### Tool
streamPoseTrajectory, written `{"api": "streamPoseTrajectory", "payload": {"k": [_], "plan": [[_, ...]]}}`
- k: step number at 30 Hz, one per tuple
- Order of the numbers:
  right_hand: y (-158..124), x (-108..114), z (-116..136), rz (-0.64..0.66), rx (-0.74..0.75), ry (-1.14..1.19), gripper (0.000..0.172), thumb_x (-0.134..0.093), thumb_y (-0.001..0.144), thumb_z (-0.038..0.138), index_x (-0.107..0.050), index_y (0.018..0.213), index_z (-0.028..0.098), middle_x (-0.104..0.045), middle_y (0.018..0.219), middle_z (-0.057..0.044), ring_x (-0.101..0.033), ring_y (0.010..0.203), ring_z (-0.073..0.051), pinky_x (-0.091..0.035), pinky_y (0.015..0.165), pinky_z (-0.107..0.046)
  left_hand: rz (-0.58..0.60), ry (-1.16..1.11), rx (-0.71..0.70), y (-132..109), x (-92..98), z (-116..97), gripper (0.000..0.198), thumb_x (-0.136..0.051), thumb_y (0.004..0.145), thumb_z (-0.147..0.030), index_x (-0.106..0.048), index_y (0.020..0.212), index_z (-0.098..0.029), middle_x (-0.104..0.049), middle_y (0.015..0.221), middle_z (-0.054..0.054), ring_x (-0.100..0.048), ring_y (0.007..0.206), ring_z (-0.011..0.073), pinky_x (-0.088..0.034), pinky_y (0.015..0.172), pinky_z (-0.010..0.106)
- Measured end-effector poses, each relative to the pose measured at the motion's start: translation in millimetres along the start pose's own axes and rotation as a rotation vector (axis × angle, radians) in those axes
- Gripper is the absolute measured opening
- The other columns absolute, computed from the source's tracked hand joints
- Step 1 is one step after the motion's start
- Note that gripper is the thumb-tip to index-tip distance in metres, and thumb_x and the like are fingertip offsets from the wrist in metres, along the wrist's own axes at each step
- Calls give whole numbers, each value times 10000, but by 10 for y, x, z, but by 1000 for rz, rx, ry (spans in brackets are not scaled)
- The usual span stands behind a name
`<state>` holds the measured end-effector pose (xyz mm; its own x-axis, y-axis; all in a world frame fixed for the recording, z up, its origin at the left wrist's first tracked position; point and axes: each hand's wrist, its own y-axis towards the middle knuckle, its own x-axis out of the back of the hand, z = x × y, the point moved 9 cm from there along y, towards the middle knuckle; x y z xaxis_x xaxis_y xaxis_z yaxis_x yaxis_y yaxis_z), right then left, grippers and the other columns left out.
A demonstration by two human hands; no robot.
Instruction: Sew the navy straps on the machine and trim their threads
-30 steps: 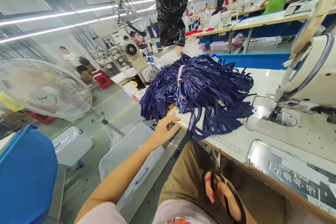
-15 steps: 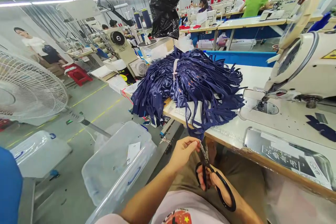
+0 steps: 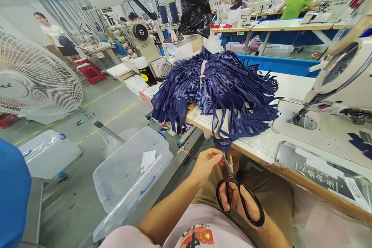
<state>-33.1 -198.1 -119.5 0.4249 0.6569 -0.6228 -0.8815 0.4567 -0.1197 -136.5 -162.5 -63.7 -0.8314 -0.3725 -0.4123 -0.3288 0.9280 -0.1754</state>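
Note:
My right hand (image 3: 241, 201) has its thumb and fingers through the black handles of a pair of scissors (image 3: 230, 176), blades pointing up and parted. Right by one blade tip, my left hand (image 3: 207, 164) is closed in a pinch. What lies between its fingertips is too small to make out. Just beyond those fingertips, navy fabric strips (image 3: 222, 139) hang over the table edge. They belong to a big bundle of navy strips (image 3: 180, 85), bound by a pale band (image 3: 202, 71), that lies on the sewing table (image 3: 258, 147).
A sewing machine (image 3: 348, 89) stands on the right of the table. To the left are a clear plastic bin (image 3: 116, 174) and a standing fan (image 3: 37, 77). A black plastic bag (image 3: 199, 2) hangs above the bundle. Several people are farther back.
The scissor blades have parted wider, and the right hand has turned so the handles show more fully. My left hand stays pinched near the tips. The whole view has shifted slightly.

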Motion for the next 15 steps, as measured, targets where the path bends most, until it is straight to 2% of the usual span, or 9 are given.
{"api": "streamPoseTrajectory", "payload": {"k": [4,8,15], "plan": [[18,-178,13,120,-41,240,584,-415,744,682,-644,849,155,-465,623,-23,-430,514,-131,-362,501,-281,-13,-4,11,-7,-5,6,283,-757,570,-376,-643,648,-129,-603,607,1,-501,549,85,-390,591,209],[29,-267,-10,230,-64,419,609,-414,739,694,-652,845,144,-464,636,-22,-432,498,-109,-359,420,-226,-21,7,-4,-35,-33,-48,261,-751,581,-359,-644,646,-131,-604,612,-1,-504,565,84,-400,610,206],[0,-268,-89,283,-88,504,679,-363,740,724,-639,833,111,-487,653,-31,-459,483,-100,-422,395,-228,-25,22,-24,-70,-47,-105,258,-745,581,-363,-642,644,-135,-596,607,-8,-497,564,82,-403,608,202]]}}
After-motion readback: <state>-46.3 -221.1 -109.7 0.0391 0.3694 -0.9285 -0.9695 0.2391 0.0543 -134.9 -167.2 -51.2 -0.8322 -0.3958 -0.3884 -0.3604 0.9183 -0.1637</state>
